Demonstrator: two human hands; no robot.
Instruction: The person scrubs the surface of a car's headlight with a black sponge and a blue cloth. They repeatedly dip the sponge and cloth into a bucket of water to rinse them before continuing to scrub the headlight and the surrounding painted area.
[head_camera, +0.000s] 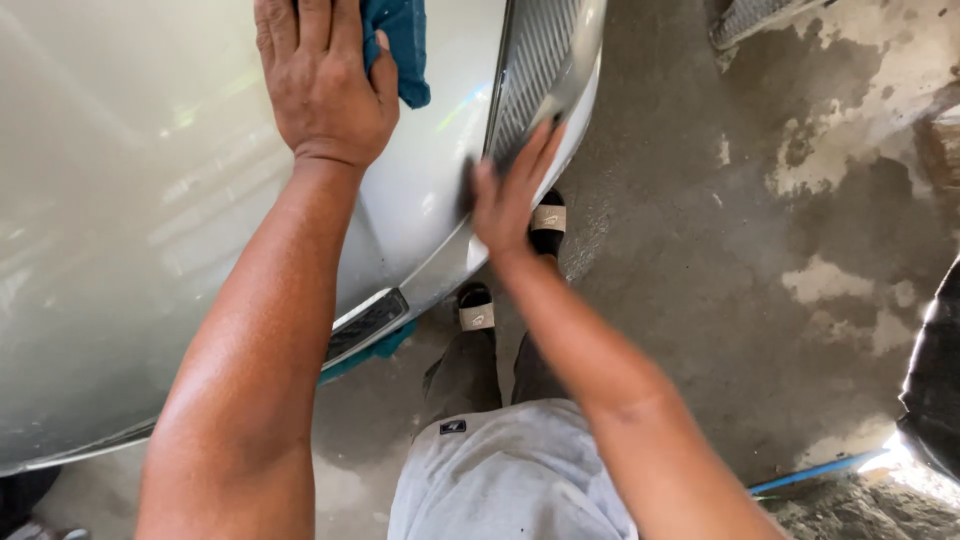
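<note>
My left hand lies flat on the silver hood of a car, pressing a blue cloth under the fingers and thumb. My right hand rests with fingers spread on the front edge of the hood, just below the chrome grille; it holds nothing that I can see. Both forearms reach forward over my grey shorts. My feet in black sandals stand on the concrete close under the car's nose.
Stained, patchy wet concrete floor spreads to the right. A blue hose lies at the lower right, beside a dark rounded object at the right edge. Another grille-like piece lies at the top right.
</note>
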